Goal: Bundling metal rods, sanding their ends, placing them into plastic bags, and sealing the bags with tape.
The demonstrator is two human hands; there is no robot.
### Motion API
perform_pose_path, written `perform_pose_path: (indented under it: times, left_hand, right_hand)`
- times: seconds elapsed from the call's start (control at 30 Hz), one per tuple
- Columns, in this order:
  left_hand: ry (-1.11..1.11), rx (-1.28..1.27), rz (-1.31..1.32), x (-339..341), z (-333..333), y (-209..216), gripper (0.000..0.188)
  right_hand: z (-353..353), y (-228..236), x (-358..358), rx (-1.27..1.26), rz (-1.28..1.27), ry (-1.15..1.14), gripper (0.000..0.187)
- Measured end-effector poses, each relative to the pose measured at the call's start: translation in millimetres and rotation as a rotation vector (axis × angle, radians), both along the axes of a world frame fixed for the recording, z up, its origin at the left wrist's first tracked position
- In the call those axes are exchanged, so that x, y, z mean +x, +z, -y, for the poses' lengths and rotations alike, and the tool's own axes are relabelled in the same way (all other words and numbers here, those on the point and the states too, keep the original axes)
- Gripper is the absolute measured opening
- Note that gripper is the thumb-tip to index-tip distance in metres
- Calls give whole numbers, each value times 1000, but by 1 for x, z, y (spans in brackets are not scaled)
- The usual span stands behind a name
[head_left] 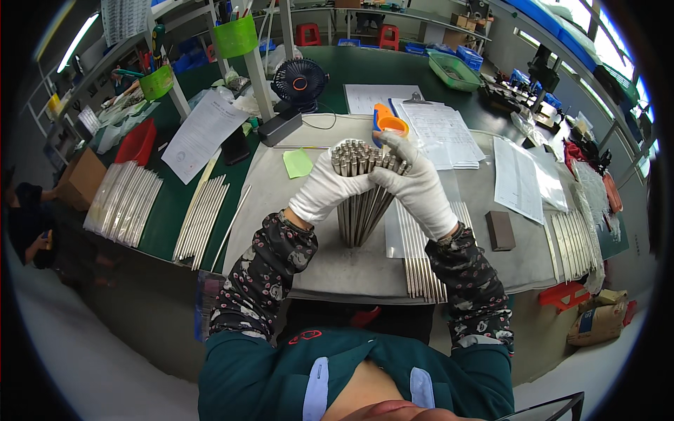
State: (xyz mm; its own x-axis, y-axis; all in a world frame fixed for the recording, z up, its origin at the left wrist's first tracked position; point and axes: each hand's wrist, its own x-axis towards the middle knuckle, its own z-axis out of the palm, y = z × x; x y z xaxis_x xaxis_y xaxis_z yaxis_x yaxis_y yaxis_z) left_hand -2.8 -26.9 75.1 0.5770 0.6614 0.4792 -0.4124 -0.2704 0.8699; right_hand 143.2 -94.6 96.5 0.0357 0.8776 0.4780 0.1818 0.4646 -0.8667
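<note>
Metal rods (357,216) amid fan (300,83), papers (444,133), block (500,231)

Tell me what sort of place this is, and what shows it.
Probably a factory workshop: the gloved left hand and right hand hold a bundle of metal rods, more rods lie in rows, and papers are spread on the workbench.

I make out white fabric gloves (430,200) on the left hand (323,186) and right hand (415,179). Both forearms wear black sleeve covers (256,284) printed with pale figures, gathered at the wrists. Below, I see a dark green top (246,382) with a red oval emblem (305,337), light blue strips (316,389) flanking its open neck, and dark-framed glasses (577,405) at my lower right.
</note>
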Motion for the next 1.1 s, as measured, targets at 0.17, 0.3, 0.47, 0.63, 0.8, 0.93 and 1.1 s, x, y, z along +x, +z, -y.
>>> perform_pose_path:
  times: [0.17,0.3,0.47,0.63,0.8,0.93,1.1]
  left_hand:
    - [17,9,9,0,-2,-3,30]
    - [41,8,17,2,0,-2,29]
    - [51,20,12,0,2,0,29]
    - [68,-49,100,5,3,-4,33]
    - [42,-49,37,3,9,4,33]
    - [53,-39,6,1,7,2,31]
    - [35,-37,17,2,10,5,28]
  right_hand:
    - [1,-2,-1,21,49,-73,34]
    - [-4,-10,3,45,86,-126,27]
    - [-5,-8,2,-48,8,-94,25]
    - [-3,0,-1,-62,37,-108,22]
    - [-2,1,-4,-48,-5,-99,22]
    - [-2,2,-4,-24,50,-130,20]
    - [-6,-3,3,-3,110,-94,17]
